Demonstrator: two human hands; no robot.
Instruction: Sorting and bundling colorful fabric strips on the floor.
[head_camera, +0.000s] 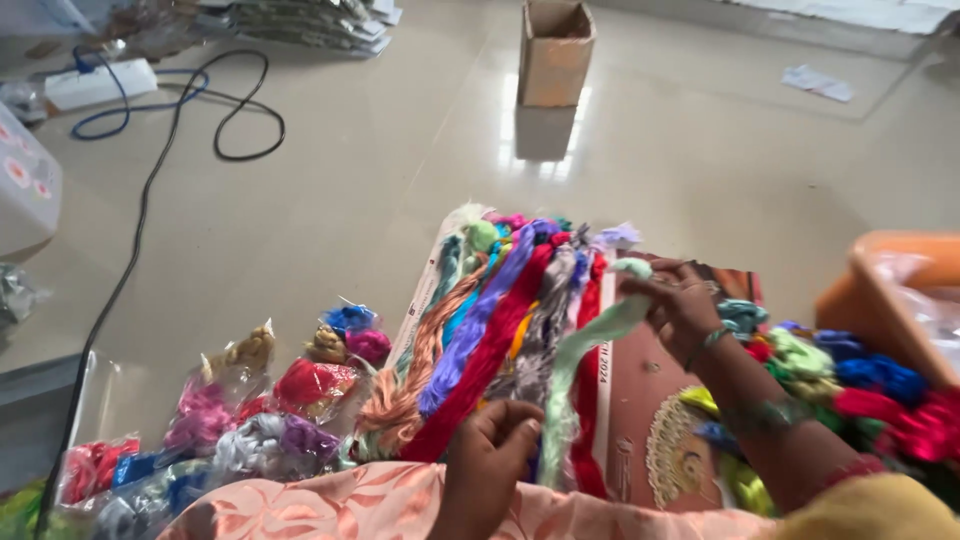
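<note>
My right hand (676, 305) pinches the far end of a pale green thread skein (580, 350) and lifts it over a row of skeins. My left hand (495, 445) grips the near end of the same skein close to my lap. Under it lie several long skeins side by side: purple (480, 320), red (478, 375), peach (420, 365), grey and teal. They rest on a printed board (655, 420) with a round golden pattern.
Small plastic bags of thread bundles (250, 420) lie at my left on the tiled floor. More loose bundles (850, 385) pile at the right by an orange bin (885, 290). A cardboard box (555, 55) stands ahead, and a black cable (135, 250) with a power strip at far left.
</note>
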